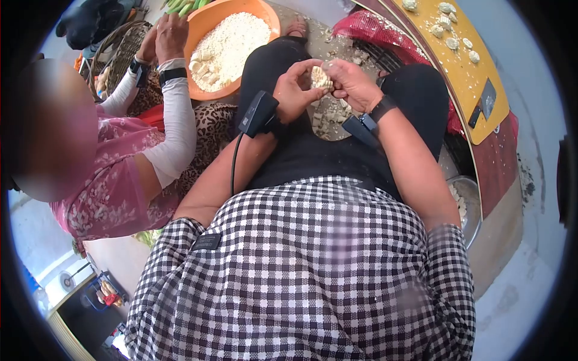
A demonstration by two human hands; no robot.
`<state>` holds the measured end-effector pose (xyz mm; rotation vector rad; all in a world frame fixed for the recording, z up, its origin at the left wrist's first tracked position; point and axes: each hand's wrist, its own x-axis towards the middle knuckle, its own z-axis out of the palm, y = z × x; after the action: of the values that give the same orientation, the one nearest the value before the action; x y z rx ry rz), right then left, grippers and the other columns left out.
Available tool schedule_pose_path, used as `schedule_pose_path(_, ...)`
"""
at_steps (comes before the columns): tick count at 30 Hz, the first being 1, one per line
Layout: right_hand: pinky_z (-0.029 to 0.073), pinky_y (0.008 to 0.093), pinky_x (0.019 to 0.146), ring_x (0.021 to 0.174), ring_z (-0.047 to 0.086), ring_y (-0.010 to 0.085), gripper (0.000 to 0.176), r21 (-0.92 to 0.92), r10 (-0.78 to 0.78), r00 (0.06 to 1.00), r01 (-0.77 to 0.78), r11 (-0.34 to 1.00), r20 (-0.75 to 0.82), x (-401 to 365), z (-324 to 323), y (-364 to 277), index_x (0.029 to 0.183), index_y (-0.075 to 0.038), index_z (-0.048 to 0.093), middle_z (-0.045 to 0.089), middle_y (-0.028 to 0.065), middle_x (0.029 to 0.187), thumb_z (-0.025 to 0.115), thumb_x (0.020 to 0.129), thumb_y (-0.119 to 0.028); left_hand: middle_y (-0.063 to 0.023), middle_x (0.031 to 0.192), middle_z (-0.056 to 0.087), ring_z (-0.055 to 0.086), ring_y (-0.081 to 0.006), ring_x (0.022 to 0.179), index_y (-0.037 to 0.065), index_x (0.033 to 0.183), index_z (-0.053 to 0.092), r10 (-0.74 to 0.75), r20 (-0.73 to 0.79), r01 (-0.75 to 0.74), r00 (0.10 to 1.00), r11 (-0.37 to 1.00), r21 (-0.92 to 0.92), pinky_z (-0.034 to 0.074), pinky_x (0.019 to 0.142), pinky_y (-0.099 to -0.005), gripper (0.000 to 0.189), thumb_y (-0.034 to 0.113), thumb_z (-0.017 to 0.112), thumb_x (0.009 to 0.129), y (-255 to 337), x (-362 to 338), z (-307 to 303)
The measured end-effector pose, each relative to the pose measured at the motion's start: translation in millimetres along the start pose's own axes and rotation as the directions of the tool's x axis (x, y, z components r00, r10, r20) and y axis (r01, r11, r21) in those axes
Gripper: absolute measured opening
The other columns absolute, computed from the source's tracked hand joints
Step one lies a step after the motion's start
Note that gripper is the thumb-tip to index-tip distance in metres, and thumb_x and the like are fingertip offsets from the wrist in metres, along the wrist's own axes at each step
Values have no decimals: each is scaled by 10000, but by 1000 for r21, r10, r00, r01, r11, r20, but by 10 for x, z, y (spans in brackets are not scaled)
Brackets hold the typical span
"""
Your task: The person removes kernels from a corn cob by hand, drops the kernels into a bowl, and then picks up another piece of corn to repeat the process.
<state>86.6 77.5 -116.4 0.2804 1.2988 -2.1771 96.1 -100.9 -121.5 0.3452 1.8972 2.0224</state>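
Note:
A short chunk of pale corn cob (pixel 321 78) is held between my two hands, above my lap. My left hand (pixel 294 90) grips its left side with thumb and fingers. From the right, my right hand (pixel 356 86) closes on the same chunk, thumb near the top. The fingers partly cover it, and some kernels show on its face. Below my hands, between my knees, lie scattered cob pieces (pixel 325 123) on the floor.
An orange basin (pixel 275 24) of loose kernels and cob pieces stands left of my knee. At left a co-worker's hands (pixel 171 37) are raised. On the right, a yellow cutting board (pixel 478 123) bears cob chunks and a cleaver (pixel 487 96). A red mesh sack (pixel 376 30) lies ahead.

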Motion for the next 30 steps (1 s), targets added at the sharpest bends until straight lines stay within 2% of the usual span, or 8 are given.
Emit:
schedule_pose_path(2,274,168,426,572,380,40,167,94,10,1000,-12,996,22,-28,23,-26,859,-71,515,435,-24,720,583,906,-216,-102,1150,542,543,-176,1055,25,1301,436,-51,34,59,998,951,-302,445,897,-288,570,-47,619,766,-1,0,-7)
schedule_pose_path(5,295,150,436,604,400,43,126,165,35,995,-50,985,94,-91,21,-5,932,-53,517,460,-4,784,522,935,-178,-134,1136,552,551,-214,1064,13,1310,401,-22,-19,12,1000,912,-410,451,908,-325,548,-18,579,792,10,-15,-55)
schedule_pose_path(8,280,152,423,587,405,40,123,203,6,995,-27,979,103,-157,81,-51,882,-64,523,464,-13,745,545,926,-177,-153,1090,572,568,-258,1020,5,1304,395,-138,-51,78,989,786,-613,450,905,-376,498,58,542,831,34,-58,-96)
schedule_pose_path(9,280,145,425,586,410,38,104,201,-35,994,14,980,104,-152,59,-66,889,-64,529,470,-12,750,554,920,-160,-146,1059,578,574,-274,943,8,1274,414,-169,-13,124,985,773,-623,455,853,-395,460,196,516,867,35,-24,-89)
schedule_pose_path(12,289,148,432,585,416,33,110,157,-131,987,115,981,92,-156,28,-102,930,-54,555,475,-20,743,586,903,-156,-126,1073,579,569,-263,913,26,1252,432,-44,112,110,993,703,-702,454,777,-363,470,298,509,877,-55,-37,-167)
schedule_pose_path(21,348,166,465,580,445,20,188,-205,-205,978,206,957,25,-161,130,-47,986,-41,588,546,-16,767,648,866,-173,-49,1007,586,553,-151,870,53,1151,514,-189,31,172,981,797,-579,443,702,-302,408,379,439,916,35,-39,-20)
schedule_pose_path(27,321,143,451,554,410,9,174,-349,-83,996,81,933,9,-145,101,37,956,-79,586,506,-52,726,640,879,-226,-42,887,594,540,-134,731,60,1091,533,-233,58,228,971,818,-529,426,602,-266,370,362,363,961,-21,-39,-37)
schedule_pose_path(30,319,142,447,565,407,10,253,-304,-50,999,53,951,18,-133,131,87,965,-85,576,503,-49,734,645,872,-309,-37,808,579,510,-124,644,51,1046,549,-268,-38,236,963,899,-369,409,567,-253,421,394,312,983,55,-59,-4)
